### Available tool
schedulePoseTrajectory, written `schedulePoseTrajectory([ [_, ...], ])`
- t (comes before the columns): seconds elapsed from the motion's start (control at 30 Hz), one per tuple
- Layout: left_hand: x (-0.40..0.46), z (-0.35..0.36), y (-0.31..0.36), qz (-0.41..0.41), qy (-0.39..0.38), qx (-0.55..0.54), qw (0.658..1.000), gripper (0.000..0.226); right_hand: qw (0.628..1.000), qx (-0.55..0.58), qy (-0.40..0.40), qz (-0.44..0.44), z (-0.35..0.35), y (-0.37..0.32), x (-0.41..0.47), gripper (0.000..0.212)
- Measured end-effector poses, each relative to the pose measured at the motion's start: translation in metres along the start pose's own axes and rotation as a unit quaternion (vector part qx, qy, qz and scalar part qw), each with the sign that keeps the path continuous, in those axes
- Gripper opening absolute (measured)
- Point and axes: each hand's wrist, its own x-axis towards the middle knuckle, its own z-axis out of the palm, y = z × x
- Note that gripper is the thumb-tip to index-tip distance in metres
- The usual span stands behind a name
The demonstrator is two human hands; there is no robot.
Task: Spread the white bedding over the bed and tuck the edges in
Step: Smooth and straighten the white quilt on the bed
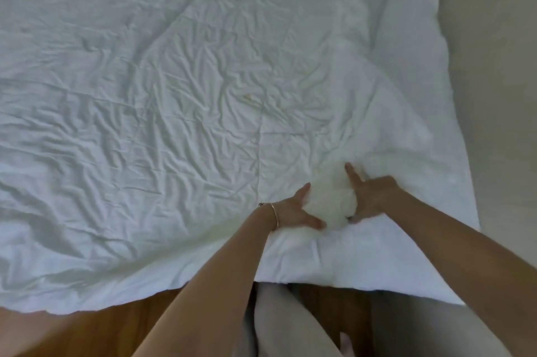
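Clutching wrinkled white fabric bedding (174,95) bunched between my left hand (293,211) and right hand (370,197), I hold firm. Pulling evenly toward me should flatten it.

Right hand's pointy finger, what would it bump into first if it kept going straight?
Probably just more wrinkled white bedding; the right hand points away across it, and nothing else shows there.
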Motion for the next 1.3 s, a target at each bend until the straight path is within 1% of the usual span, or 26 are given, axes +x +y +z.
schedulePoseTrajectory([
  [0.07,0.006,0.032,0.000,-0.011,-0.046,0.051,0.998,0.113,0.999,0.034,-0.005,0.023,0.047,0.014,-0.015,0.135],
  [0.13,0.013,0.059,-0.007,-0.024,-0.070,0.088,0.993,0.115,0.998,0.058,0.004,0.031,0.086,0.020,-0.027,0.130],
  [0.2,0.017,0.081,-0.016,-0.032,-0.077,0.110,0.990,0.116,0.996,0.080,0.025,0.039,0.116,0.021,-0.037,0.125],
  [0.27,0.018,0.101,-0.027,-0.038,-0.068,0.125,0.989,0.115,0.995,0.075,0.032,0.053,0.139,0.021,-0.041,0.126],
  [0.33,0.019,0.117,-0.041,-0.050,-0.060,0.144,0.986,0.115,0.995,0.080,-0.001,0.056,0.160,0.021,-0.041,0.136],
  [0.37,0.020,0.124,-0.047,-0.061,-0.069,0.162,0.983,0.115,0.993,0.105,-0.038,0.049,0.171,0.022,-0.040,0.140],
  [0.4,0.025,0.130,-0.053,-0.077,-0.086,0.167,0.979,0.115,0.984,0.154,-0.083,0.035,0.179,0.025,-0.038,0.141],
  [0.43,0.032,0.135,-0.054,-0.097,-0.105,0.150,0.978,0.112,0.964,0.232,-0.127,0.023,0.186,0.031,-0.034,0.136],
  [0.47,0.042,0.138,-0.053,-0.118,-0.115,0.114,0.980,0.102,0.941,0.302,-0.154,0.008,0.191,0.039,-0.031,0.126],
  [0.5,0.052,0.140,-0.046,-0.139,-0.109,0.070,0.982,0.083,0.927,0.348,-0.138,-0.001,0.194,0.047,-0.027,0.110],
  [0.53,0.064,0.141,-0.037,-0.156,-0.082,0.022,0.984,0.058,0.926,0.370,-0.081,0.002,0.195,0.057,-0.025,0.092],
  [0.57,0.077,0.142,-0.026,-0.154,-0.025,-0.009,0.988,0.031,0.929,0.370,0.007,0.021,0.194,0.066,-0.021,0.075],
  [0.6,0.091,0.141,-0.013,-0.129,0.051,-0.003,0.990,0.012,0.923,0.369,0.100,0.049,0.194,0.076,-0.015,0.061],
  [0.63,0.104,0.139,0.004,-0.089,0.121,0.043,0.988,0.004,0.906,0.380,0.171,0.076,0.195,0.084,-0.009,0.055],
  [0.67,0.119,0.136,0.020,-0.045,0.176,0.101,0.978,0.008,0.885,0.401,0.213,0.101,0.195,0.093,-0.002,0.057],
  [0.7,0.132,0.132,0.039,-0.007,0.214,0.154,0.965,0.017,0.869,0.423,0.227,0.120,0.196,0.101,0.005,0.063],
  [0.8,0.172,0.120,0.101,0.094,0.251,0.263,0.927,0.042,0.846,0.472,0.192,0.158,0.199,0.124,0.028,0.085],
  [0.87,0.199,0.107,0.139,0.150,0.296,0.347,0.877,0.054,0.821,0.516,0.169,0.179,0.200,0.136,0.045,0.101],
  [0.93,0.221,0.093,0.175,0.166,0.374,0.398,0.821,0.059,0.786,0.552,0.192,0.199,0.198,0.143,0.060,0.111],
  [1.0,0.241,0.084,0.207,0.144,0.418,0.445,0.778,0.065,0.744,0.594,0.229,0.205,0.189,0.148,0.073,0.114],
  [1.03,0.251,0.083,0.222,0.115,0.416,0.478,0.765,0.070,0.723,0.612,0.247,0.204,0.182,0.150,0.081,0.114],
  [1.07,0.261,0.082,0.233,0.079,0.404,0.501,0.761,0.075,0.711,0.618,0.266,0.202,0.175,0.150,0.087,0.114],
  [1.13,0.282,0.085,0.250,0.015,0.373,0.517,0.770,0.085,0.709,0.608,0.295,0.202,0.162,0.146,0.100,0.111],
  [1.2,0.299,0.083,0.257,-0.018,0.315,0.555,0.770,0.092,0.715,0.606,0.290,0.192,0.154,0.142,0.106,0.105],
  [1.23,0.306,0.078,0.259,-0.035,0.273,0.591,0.758,0.095,0.716,0.611,0.280,0.189,0.154,0.140,0.108,0.102],
  [1.3,0.313,0.064,0.268,-0.060,0.201,0.663,0.719,0.103,0.723,0.608,0.255,0.206,0.157,0.134,0.106,0.095],
])
